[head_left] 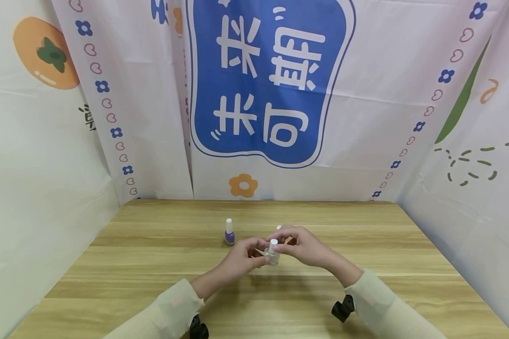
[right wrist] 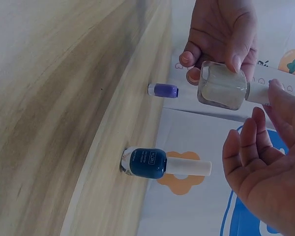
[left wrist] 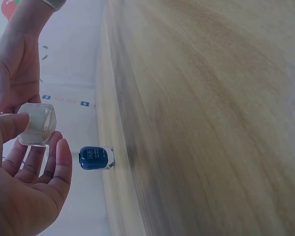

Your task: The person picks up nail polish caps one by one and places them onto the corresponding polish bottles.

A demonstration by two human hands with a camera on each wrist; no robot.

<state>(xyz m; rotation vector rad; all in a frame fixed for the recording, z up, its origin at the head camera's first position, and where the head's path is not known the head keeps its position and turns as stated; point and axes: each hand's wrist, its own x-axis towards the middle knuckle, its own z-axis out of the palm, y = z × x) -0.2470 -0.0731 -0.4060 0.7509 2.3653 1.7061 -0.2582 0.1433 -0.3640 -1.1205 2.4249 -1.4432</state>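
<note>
Above the table, a clear nail polish bottle (head_left: pixel 272 258) with a white cap (right wrist: pixel 258 93) is held between both hands. My left hand (head_left: pixel 239 261) grips its glass body between thumb and fingers. With thumb and fingertips, my right hand (head_left: pixel 305 246) pinches the white cap, which still sits on the neck. Pale, see-through contents show in the glass in the right wrist view. A dark teal nail polish bottle (right wrist: pixel 150 163) stands upright on the table behind my right hand, which hides most of it in the head view. Further left stands a purple nail polish bottle (head_left: pixel 229 237), its white cap on.
The wooden table (head_left: pixel 161 263) extends to both sides of the hands. Printed white cloth (head_left: pixel 152 165) hangs behind it and along the sides, with a blue panel (head_left: pixel 263 84) in the middle. Small black devices (head_left: pixel 343 308) are strapped at both wrists.
</note>
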